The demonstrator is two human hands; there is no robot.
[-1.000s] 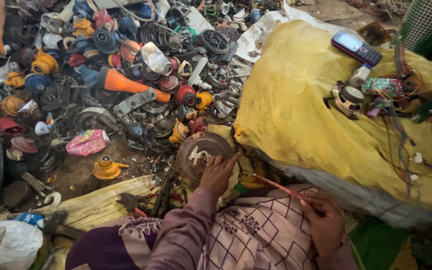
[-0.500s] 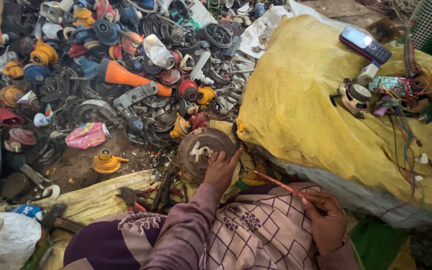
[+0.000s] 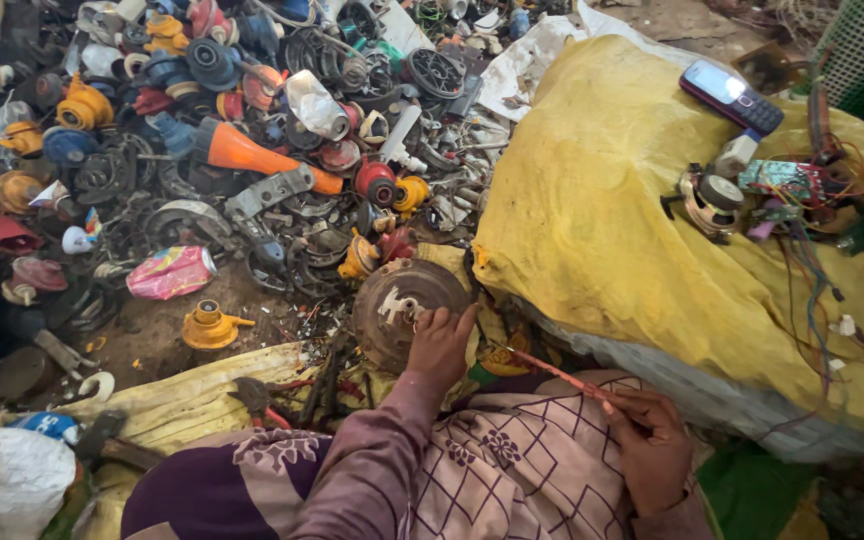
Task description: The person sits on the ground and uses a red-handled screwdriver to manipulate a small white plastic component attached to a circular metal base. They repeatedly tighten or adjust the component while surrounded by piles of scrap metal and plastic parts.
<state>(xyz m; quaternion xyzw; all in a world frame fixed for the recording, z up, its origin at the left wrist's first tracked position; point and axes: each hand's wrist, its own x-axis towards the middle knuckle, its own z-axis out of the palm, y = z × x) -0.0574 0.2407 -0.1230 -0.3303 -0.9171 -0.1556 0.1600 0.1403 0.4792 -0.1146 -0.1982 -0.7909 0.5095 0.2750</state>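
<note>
Scrap-strewn ground; left hand fingers curled on rusty metal disc; right hand pinching thin red rod.

scrap-strewn dirt ground, daylight

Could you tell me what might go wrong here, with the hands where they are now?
The left hand rests on a round rusty metal part tilted at the edge of the scrap pile; it may slip or roll, and rough edges could cut bare fingers. The right hand holds a thin red rod pointing toward the left hand, so a jerk might jab it.
</note>
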